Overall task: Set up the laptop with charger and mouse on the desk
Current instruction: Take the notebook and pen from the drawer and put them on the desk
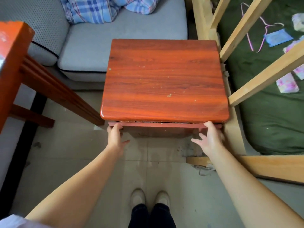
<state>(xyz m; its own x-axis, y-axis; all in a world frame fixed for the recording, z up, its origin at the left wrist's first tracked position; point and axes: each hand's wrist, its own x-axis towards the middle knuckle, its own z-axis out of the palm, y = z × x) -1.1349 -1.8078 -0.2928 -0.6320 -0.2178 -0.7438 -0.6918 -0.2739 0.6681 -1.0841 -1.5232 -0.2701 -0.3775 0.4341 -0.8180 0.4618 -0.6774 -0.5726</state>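
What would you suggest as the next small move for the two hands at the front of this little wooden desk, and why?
Probably draw the desk gently toward the person. The left hand and right hand both hold the red rail under its front edge, near opposite corners. No laptop, charger or mouse is in view, and the desk sits tight against the sofa and bed frame.

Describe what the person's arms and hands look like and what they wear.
Both forearms are bare up to the frame's edge. The left hand and right hand are bare too: no gloves, rings, watch or bracelets show. A bit of pale fabric, perhaps a sleeve, shows by the left upper arm.
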